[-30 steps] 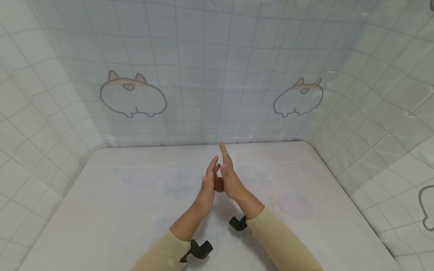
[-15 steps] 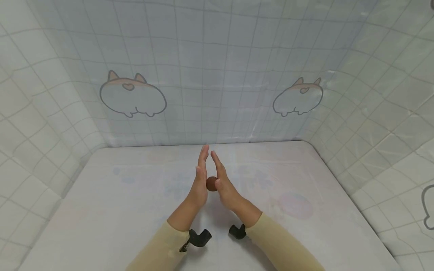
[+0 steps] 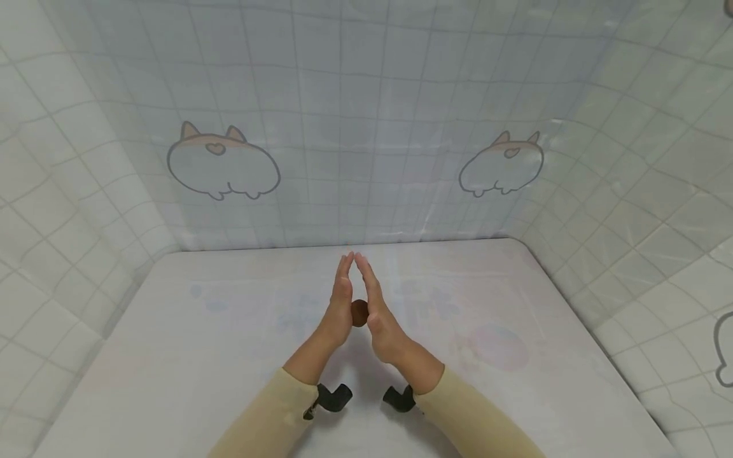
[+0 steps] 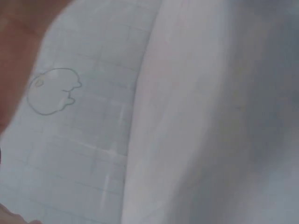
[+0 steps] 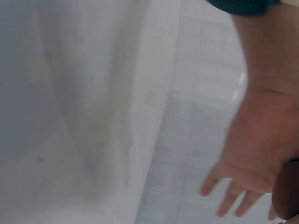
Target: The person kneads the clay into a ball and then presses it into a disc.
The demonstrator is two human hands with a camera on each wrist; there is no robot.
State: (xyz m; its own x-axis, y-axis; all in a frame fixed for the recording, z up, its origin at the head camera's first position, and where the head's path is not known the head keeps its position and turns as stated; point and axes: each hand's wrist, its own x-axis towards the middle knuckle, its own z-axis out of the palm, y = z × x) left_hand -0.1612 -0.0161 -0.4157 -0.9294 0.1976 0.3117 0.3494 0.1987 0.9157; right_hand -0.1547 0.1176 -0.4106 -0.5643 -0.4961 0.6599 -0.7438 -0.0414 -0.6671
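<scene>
Nearest of all, slanting in from the bottom edge, a cream left sleeve (image 3: 266, 416) and a cream right sleeve (image 3: 475, 416). At the left cuff, a bent black piece (image 3: 335, 399); at the right cuff, another black piece (image 3: 399, 399), each turned in toward the middle.

A bit farther on, the left hand (image 3: 340, 306) and the right hand (image 3: 380, 318), set palm to palm and leaning together like a little roof. Straight fingers on both, not curled round anything. Very close at the fingertips, but cannot tell for sure about touching there. In the narrow gap between the palms, a small brown ball (image 3: 359, 313), looking to touch both sides. Seems to be up off the surface.

Looks like the step of pressing or rolling the ball between flat palms. For the next move, would need an even push from both sides and a small, gentle rub — not too hard, in case of squashing, and not too loose, in case of dropping. Cannot tell how soft or firm.

Under and behind, a white surface (image 3: 189, 362) with faint pink and blue marks. Farthest back, a wall with grid lines (image 3: 366, 159) — with a left corgi drawing (image 3: 223, 166) and a right corgi drawing (image 3: 501, 168), both from behind.
</scene>
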